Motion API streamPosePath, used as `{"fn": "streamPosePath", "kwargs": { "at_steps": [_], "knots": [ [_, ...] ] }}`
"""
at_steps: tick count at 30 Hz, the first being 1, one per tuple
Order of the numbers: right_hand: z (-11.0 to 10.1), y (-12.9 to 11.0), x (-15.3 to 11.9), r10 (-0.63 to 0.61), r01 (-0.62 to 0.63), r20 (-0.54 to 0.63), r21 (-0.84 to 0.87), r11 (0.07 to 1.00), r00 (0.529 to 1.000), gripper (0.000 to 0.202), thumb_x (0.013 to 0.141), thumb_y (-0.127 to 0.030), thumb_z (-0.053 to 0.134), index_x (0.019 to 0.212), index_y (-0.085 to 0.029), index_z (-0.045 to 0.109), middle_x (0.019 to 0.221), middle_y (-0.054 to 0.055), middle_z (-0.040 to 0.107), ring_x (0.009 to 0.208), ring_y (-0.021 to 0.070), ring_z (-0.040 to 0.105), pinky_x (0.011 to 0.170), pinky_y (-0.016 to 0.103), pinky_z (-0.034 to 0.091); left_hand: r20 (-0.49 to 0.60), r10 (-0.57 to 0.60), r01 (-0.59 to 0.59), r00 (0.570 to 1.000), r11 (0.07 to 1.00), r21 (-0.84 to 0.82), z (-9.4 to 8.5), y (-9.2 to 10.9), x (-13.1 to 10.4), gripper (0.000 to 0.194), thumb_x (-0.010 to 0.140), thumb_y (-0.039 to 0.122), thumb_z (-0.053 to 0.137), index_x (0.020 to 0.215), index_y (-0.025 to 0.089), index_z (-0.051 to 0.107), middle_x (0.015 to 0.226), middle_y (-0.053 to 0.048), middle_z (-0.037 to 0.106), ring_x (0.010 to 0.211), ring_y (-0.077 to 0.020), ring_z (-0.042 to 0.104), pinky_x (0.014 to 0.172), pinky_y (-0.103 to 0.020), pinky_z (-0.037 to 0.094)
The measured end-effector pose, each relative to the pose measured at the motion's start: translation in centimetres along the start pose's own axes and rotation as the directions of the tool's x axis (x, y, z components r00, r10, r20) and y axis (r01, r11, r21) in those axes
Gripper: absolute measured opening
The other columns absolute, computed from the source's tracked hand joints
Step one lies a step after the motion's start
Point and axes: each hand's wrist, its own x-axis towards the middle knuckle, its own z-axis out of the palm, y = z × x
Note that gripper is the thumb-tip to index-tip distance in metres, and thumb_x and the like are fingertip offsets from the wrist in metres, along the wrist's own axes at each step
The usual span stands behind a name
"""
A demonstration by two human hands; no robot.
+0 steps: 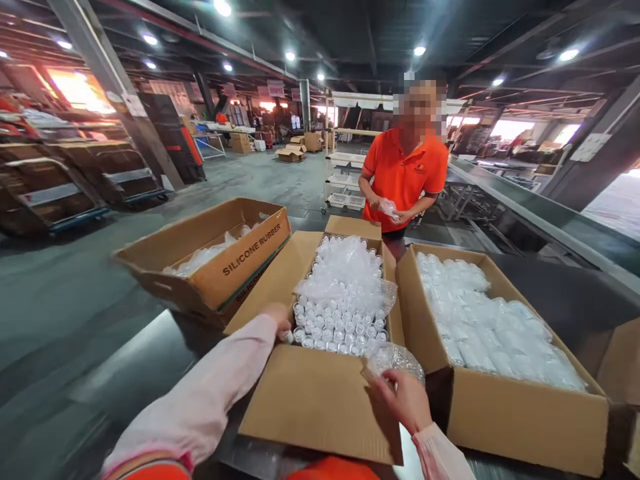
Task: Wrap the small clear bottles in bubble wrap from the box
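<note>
Rows of clear, round-topped items (333, 333) fill the open middle carton (320, 400), with loose bubble wrap (345, 273) lying over many of them. At the carton's near left corner is my left hand (279, 319), its fingers closed at the end of the rows; what they pinch is too small to name. My right hand (406, 399) pinches a piece of bubble wrap (395, 360) above the carton's near right corner and front flap.
On the right stands a carton (530, 420) of wrapped bundles (490, 327). A carton marked SILICONE RUBBER (250, 257) holds bubble wrap at left. Across the table, a person in orange (407, 167) holds a wrapped item. Behind are a rack (345, 160) and a conveyor (540, 200).
</note>
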Motion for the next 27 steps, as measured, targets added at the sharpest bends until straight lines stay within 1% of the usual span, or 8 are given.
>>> {"fn": "streamPosePath", "kwargs": {
  "at_steps": [3, 5, 9, 12, 15, 18, 22, 27],
  "knots": [
    [0.5, 0.2, 0.0, 0.052, -0.055, 0.033, 0.103, 0.993, 0.998, 0.035, 0.086, -0.036, 0.044, 0.063, -0.019, 0.065, 0.068, 0.007, 0.068, 0.066, 0.0210, 0.063, 0.058, 0.029, 0.040, 0.045, -0.013, 0.023, 0.999, 0.973, -0.232, -3.4, -2.3, -2.4, 0.024, 0.062, 0.027, 0.071, 0.062, 0.016, 0.050, 0.056, -0.004, 0.061, 0.061, -0.0242, 0.064, 0.058, -0.034, 0.049],
    [1.1, 0.6, 0.1, 0.090, -0.091, 0.018, 0.258, 0.962, 0.996, 0.023, 0.081, -0.030, 0.047, 0.069, -0.020, 0.064, 0.066, 0.004, 0.068, 0.061, 0.0189, 0.060, 0.057, 0.027, 0.038, 0.131, 0.090, 0.025, 0.987, 0.728, -0.685, -3.4, -2.8, -4.6, 0.030, 0.056, 0.028, 0.076, 0.070, 0.017, 0.052, 0.066, -0.003, 0.065, 0.068, -0.0210, 0.065, 0.066, -0.031, 0.050],
    [2.5, 1.2, 0.0, 0.165, -0.144, -0.001, 0.485, 0.863, 0.986, 0.016, 0.069, -0.031, 0.055, 0.058, -0.019, 0.054, 0.053, -0.001, 0.058, 0.051, 0.0152, 0.052, 0.051, 0.025, 0.035, 0.334, 0.490, 0.261, 0.805, 0.213, -0.941, 3.6, 0.4, -9.7, 0.051, 0.047, 0.021, 0.082, 0.094, 0.016, 0.063, 0.077, -0.003, 0.063, 0.069, -0.0144, 0.060, 0.065, -0.024, 0.045],
    [3.6, 1.5, -0.2, 0.239, -0.158, -0.031, 0.669, 0.727, 0.970, 0.027, 0.063, -0.042, 0.062, 0.052, -0.019, 0.050, 0.047, -0.002, 0.053, 0.049, 0.0152, 0.049, 0.049, 0.026, 0.038, 0.379, 0.628, 0.316, 0.680, 0.215, -0.924, 10.8, 4.6, -11.7, 0.039, 0.054, 0.029, 0.079, 0.088, 0.013, 0.067, 0.071, -0.001, 0.057, 0.056, -0.0071, 0.046, 0.057, -0.021, 0.038],
    [4.3, 2.0, -0.7, 0.273, -0.157, -0.038, 0.738, 0.656, 0.961, 0.039, 0.066, -0.056, 0.057, 0.070, -0.017, 0.063, 0.060, 0.003, 0.065, 0.059, 0.0199, 0.060, 0.057, 0.031, 0.048, 0.267, 0.606, -0.014, 0.749, 0.417, -0.909, 14.8, 7.3, -12.0, 0.048, 0.056, 0.026, 0.076, 0.102, 0.015, 0.067, 0.085, -0.005, 0.062, 0.072, -0.0144, 0.052, 0.067, -0.025, 0.040],
    [4.6, 3.0, -1.4, 0.356, -0.189, -0.054, 0.767, 0.613, 0.933, 0.054, 0.067, -0.063, 0.052, 0.085, -0.015, 0.068, 0.083, 0.011, 0.072, 0.079, 0.0256, 0.066, 0.072, 0.036, 0.053, 0.149, 0.559, -0.391, 0.816, 0.722, -0.571, 15.2, 7.6, -11.9, 0.054, 0.060, 0.017, 0.066, 0.114, 0.021, 0.063, 0.105, -0.008, 0.064, 0.096, -0.0251, 0.053, 0.087, -0.036, 0.037],
    [4.2, 3.8, -2.5, 0.513, -0.242, -0.131, 0.766, 0.596, 0.848, 0.058, 0.070, -0.059, 0.049, 0.096, -0.011, 0.069, 0.099, 0.015, 0.071, 0.094, 0.0284, 0.065, 0.081, 0.037, 0.053, 0.221, 0.637, -0.608, 0.738, 0.770, -0.190, 14.4, 7.4, -12.2, 0.040, 0.064, 0.012, 0.057, 0.099, 0.025, 0.070, 0.095, -0.007, 0.069, 0.095, -0.0283, 0.053, 0.087, -0.039, 0.034],
    [1.9, 2.5, -3.4, 0.234, -0.086, -0.280, 0.455, 0.886, 0.931, 0.039, 0.082, -0.037, 0.044, 0.105, -0.016, 0.069, 0.095, 0.011, 0.069, 0.089, 0.0230, 0.065, 0.081, 0.033, 0.052, 0.317, 0.606, -0.302, 0.729, 0.701, -0.647, 15.2, 8.5, -12.2, 0.030, 0.067, 0.024, 0.062, 0.094, 0.017, 0.070, 0.079, -0.004, 0.067, 0.071, -0.0172, 0.054, 0.067, -0.027, 0.038]
  ]
}}
